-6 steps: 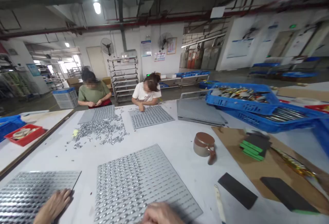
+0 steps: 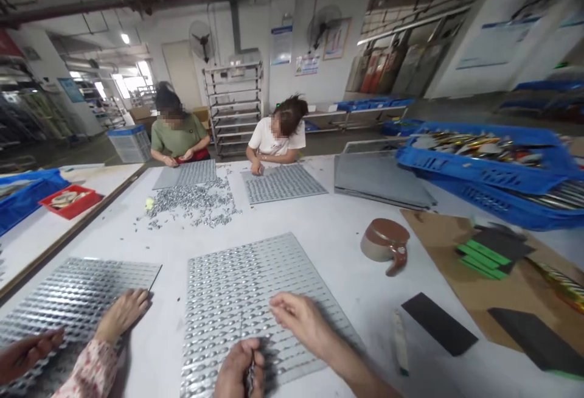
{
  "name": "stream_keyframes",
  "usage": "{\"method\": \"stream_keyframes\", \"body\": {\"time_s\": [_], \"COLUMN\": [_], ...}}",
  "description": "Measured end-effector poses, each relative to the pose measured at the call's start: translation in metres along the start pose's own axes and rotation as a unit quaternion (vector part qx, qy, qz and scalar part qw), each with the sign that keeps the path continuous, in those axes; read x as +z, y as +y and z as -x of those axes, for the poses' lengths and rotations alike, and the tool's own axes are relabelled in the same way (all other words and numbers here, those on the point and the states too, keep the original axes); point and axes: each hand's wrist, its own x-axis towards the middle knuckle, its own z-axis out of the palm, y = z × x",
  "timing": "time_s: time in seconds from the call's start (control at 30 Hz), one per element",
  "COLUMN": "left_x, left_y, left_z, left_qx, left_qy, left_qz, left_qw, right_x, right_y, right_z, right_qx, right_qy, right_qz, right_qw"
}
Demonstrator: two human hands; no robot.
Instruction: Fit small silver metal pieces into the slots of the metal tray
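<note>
A grey metal tray (image 2: 237, 276) with rows of small shiny parts lies on the white table in front of me. My left hand (image 2: 235, 370) is at the tray's near edge, closed around a few small metal pieces (image 2: 250, 375). My right hand (image 2: 301, 320) hovers over the tray's near right part, with its fingertips pinched together; whether they hold a piece is too small to tell. A second filled tray (image 2: 68, 291) lies to the left, where a co-worker's hand (image 2: 122, 314) in a floral sleeve rests on its edge.
A pile of loose metal parts (image 2: 194, 202) lies mid-table. Two people sit at the far side over their own trays (image 2: 283, 182). A brown lidded pot (image 2: 385, 241), black pads (image 2: 438, 323), cardboard (image 2: 456, 276) and blue crates (image 2: 483, 157) stand to the right.
The view has tilted down and closer. Both my hands have come up over the near tray. A co-worker's second hand now shows at the lower left.
</note>
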Motion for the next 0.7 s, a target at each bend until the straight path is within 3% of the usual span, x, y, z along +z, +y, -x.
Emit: {"method": "stream_keyframes", "body": {"time_s": [0.07, 0.1, 0.2, 0.37, 0.53, 0.7], "left_x": [0.043, 0.060, 0.086, 0.078, 0.072, 0.078], "left_y": [-0.044, -0.062, -0.093, -0.101, -0.099, -0.094], "left_z": [-0.001, -0.002, -0.008, -0.016, -0.022, -0.024], "left_qx": [-0.036, -0.036, -0.048, -0.034, -0.049, -0.072], "left_qy": [-0.019, -0.008, 0.012, 0.041, 0.073, 0.047], "left_qz": [0.026, 0.093, 0.195, 0.214, 0.214, 0.245], "left_qw": [0.999, 0.995, 0.980, 0.976, 0.973, 0.966], "right_x": [0.000, 0.002, 0.009, 0.017, 0.020, 0.021], "right_y": [0.016, 0.024, 0.047, 0.065, 0.070, 0.070], "right_z": [-0.023, -0.033, -0.060, -0.088, -0.097, -0.096], "right_qx": [0.046, 0.058, 0.072, 0.086, 0.072, 0.062], "right_qy": [0.002, 0.007, 0.025, 0.049, 0.049, 0.035], "right_qz": [-0.052, -0.049, 0.004, 0.059, 0.113, 0.152], "right_qw": [0.998, 0.997, 0.997, 0.993, 0.990, 0.986]}}
